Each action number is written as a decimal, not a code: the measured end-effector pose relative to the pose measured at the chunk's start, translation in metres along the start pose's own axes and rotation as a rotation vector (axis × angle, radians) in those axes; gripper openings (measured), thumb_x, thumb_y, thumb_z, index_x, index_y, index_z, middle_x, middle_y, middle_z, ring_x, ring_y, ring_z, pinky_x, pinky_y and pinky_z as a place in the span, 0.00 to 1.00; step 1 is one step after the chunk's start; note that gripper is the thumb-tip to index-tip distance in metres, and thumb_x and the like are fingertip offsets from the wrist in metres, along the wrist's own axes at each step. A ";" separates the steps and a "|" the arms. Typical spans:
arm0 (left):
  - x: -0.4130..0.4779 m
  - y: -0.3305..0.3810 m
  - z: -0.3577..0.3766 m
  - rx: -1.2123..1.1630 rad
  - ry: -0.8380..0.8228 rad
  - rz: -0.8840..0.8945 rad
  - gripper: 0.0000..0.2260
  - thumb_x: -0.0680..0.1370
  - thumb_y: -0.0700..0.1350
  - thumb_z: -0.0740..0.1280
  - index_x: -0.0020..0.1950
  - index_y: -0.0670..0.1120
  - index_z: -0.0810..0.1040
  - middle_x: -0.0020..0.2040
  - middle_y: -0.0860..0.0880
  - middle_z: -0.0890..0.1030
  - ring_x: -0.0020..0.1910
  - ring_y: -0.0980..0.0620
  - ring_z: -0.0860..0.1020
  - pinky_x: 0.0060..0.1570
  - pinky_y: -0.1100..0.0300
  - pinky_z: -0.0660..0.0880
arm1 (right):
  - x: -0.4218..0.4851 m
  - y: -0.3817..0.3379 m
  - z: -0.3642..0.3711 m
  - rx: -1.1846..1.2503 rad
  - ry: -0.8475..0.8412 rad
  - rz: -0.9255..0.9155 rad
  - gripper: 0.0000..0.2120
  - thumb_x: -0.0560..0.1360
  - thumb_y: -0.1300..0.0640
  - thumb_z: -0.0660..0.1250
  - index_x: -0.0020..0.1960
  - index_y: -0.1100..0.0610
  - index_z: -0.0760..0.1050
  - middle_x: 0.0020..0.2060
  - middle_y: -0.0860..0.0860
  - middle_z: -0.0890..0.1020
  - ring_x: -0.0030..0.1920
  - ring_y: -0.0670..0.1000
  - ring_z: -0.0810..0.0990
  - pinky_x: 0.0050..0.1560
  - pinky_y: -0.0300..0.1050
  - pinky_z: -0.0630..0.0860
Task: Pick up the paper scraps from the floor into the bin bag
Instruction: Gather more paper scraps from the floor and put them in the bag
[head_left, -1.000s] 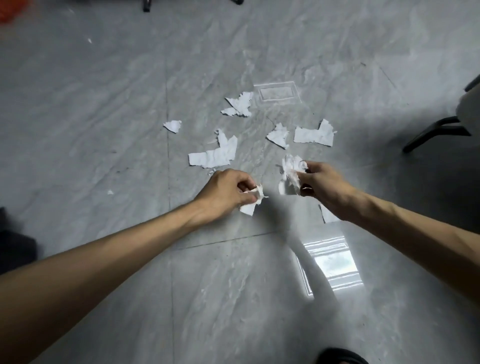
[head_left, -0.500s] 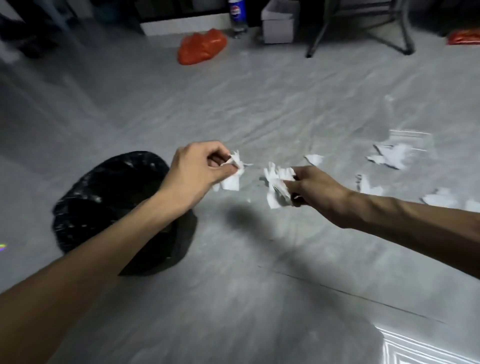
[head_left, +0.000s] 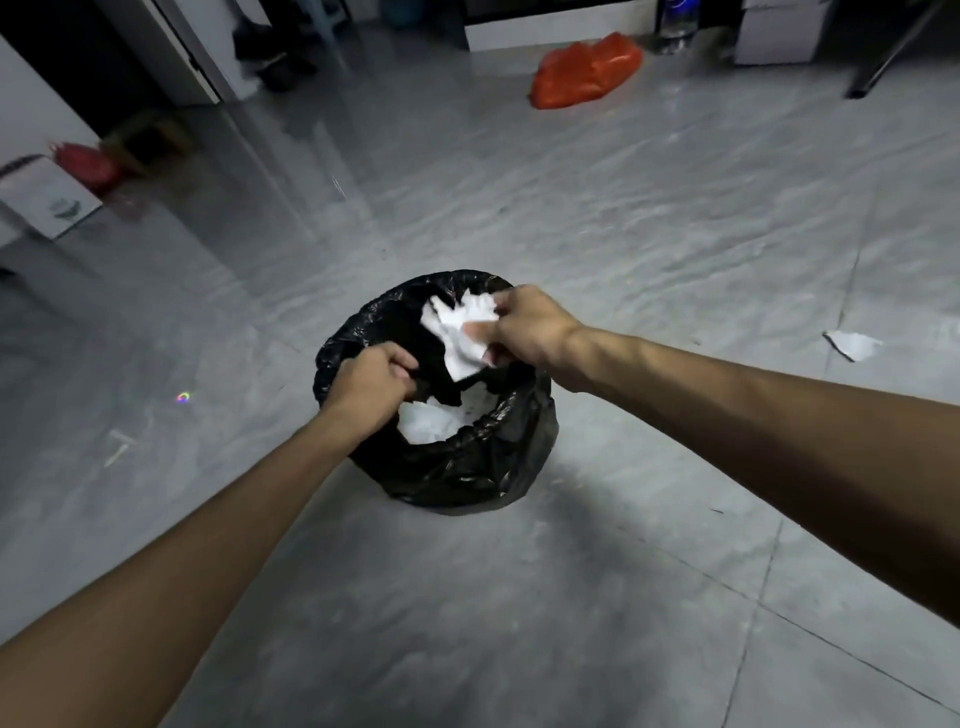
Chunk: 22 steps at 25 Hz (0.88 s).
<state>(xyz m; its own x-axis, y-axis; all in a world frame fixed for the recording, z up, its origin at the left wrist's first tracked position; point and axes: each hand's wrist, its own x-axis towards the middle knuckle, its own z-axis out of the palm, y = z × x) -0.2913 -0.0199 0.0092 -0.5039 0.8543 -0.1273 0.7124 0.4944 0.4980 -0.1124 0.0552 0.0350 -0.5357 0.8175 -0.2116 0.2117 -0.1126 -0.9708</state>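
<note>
Both hands now over crinkled black bin bag (head_left: 467, 467) | left hand (head_left: 371, 387) grips rim | right hand (head_left: 524, 325) pinches torn paper scraps (head_left: 460, 332)

Two bare forearms reach in from the lower corners, with no sleeve, watch, band or ring on either. The left hand (head_left: 371, 387) and the right hand (head_left: 527, 327) wear no gloves. Tendons and veins stand out along the right forearm (head_left: 727, 410); the left forearm (head_left: 208, 530) looks smoother.
</note>
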 end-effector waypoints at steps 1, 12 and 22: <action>0.000 0.008 0.001 -0.014 0.091 0.026 0.09 0.71 0.38 0.64 0.44 0.52 0.79 0.35 0.55 0.79 0.37 0.54 0.77 0.37 0.63 0.70 | -0.001 0.002 -0.002 0.016 -0.039 0.042 0.04 0.75 0.66 0.67 0.49 0.64 0.76 0.34 0.58 0.77 0.32 0.54 0.74 0.40 0.49 0.75; -0.045 0.178 0.082 -0.128 -0.008 0.566 0.09 0.71 0.39 0.65 0.47 0.50 0.79 0.39 0.54 0.78 0.36 0.54 0.74 0.41 0.62 0.69 | -0.119 0.040 -0.173 -0.094 0.232 0.084 0.05 0.75 0.68 0.65 0.50 0.64 0.78 0.35 0.54 0.77 0.32 0.49 0.77 0.32 0.35 0.75; -0.179 0.301 0.269 0.099 -0.915 0.852 0.08 0.72 0.41 0.65 0.49 0.49 0.79 0.38 0.55 0.80 0.34 0.57 0.78 0.35 0.68 0.72 | -0.396 0.258 -0.323 -0.678 0.615 0.772 0.14 0.72 0.58 0.72 0.57 0.57 0.79 0.51 0.59 0.82 0.48 0.57 0.81 0.48 0.43 0.76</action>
<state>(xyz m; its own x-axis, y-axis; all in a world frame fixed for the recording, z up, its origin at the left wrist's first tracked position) 0.1448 0.0190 -0.0487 0.6292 0.6865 -0.3644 0.6980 -0.2931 0.6533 0.4189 -0.1152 -0.0946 0.3636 0.8192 -0.4435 0.7926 -0.5222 -0.3149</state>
